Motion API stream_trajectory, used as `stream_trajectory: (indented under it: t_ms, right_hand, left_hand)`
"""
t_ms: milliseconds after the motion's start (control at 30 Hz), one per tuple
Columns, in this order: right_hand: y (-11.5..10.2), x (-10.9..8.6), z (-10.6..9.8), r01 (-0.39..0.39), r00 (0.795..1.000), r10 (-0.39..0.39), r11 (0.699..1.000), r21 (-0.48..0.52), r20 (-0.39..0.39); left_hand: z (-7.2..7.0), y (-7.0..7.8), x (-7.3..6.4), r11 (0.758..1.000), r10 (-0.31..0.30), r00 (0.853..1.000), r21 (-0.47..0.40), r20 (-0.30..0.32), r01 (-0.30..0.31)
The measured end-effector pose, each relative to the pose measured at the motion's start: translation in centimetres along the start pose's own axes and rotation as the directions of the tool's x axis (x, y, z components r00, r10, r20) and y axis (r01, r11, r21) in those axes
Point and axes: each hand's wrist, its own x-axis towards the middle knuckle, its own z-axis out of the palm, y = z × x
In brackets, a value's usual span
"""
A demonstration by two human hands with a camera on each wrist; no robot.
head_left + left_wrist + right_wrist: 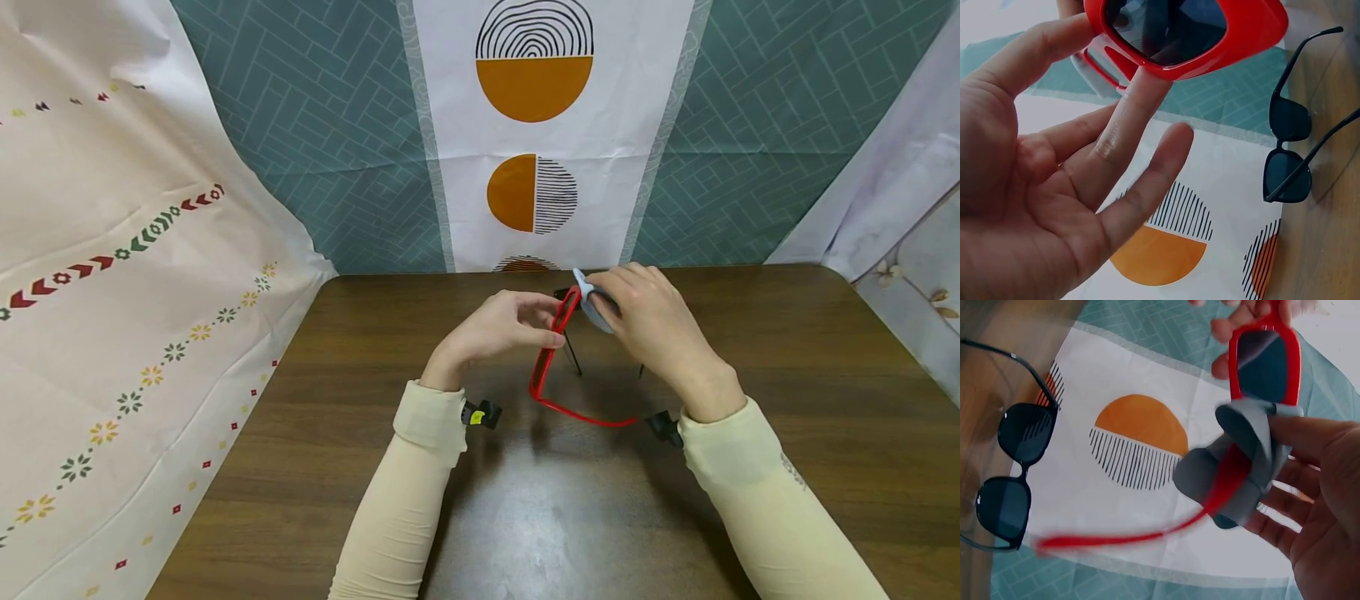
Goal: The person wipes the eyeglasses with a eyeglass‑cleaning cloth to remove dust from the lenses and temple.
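Observation:
A pair of red-framed sunglasses with dark lenses (537, 377) is held up above the table between both hands. My left hand (498, 329) pinches the frame between thumb and fingers; in the left wrist view its other fingers spread below the red rim (1254, 39). My right hand (654, 323) grips a grey-blue cloth (597, 308) folded around the other end of the frame. In the right wrist view the cloth (1200, 475) covers one lens, and a red temple arm (1141, 537) sticks out past it, blurred. The other lens (1263, 365) shows uncovered.
A pair of black sunglasses (1027, 434) stands on the wooden table (300, 467) behind the hands, mostly hidden by them in the head view. A patterned cloth backdrop (337, 150) hangs behind the table, with a white embroidered cloth (150, 275) at the left.

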Motion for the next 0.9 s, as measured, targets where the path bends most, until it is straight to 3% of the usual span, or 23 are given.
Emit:
stream_trajectory:
  t_ms: [200,600,767,900]
  right_hand:
    - [0.2,0.0,0.3,0.052,0.999,-0.052,0.998,-0.041,-0.014]
    - [1.0,0.0,-0.4,-0.006,0.998,0.002,0.998,-0.06,-0.061]
    - [0.9,0.1,-0.9,-0.09,0.996,0.091,0.996,0.012,-0.009]
    - [0.3,0.2,-0.7,-0.13,0.992,0.129,0.99,0.06,0.013]
  left_hand:
    - [-0.1,0.1,0.0,1.0,-0.008,1.0,0.03,-0.016,0.009]
    - [-1.4,0.2,-1.0,0.995,0.002,0.995,-0.094,-0.095,-0.011]
    - [-1.4,0.1,-0.9,0.993,-0.011,0.996,-0.114,-0.09,0.001]
    - [-0.9,0.1,-0.6,0.993,-0.01,0.999,-0.114,-0.05,0.005]
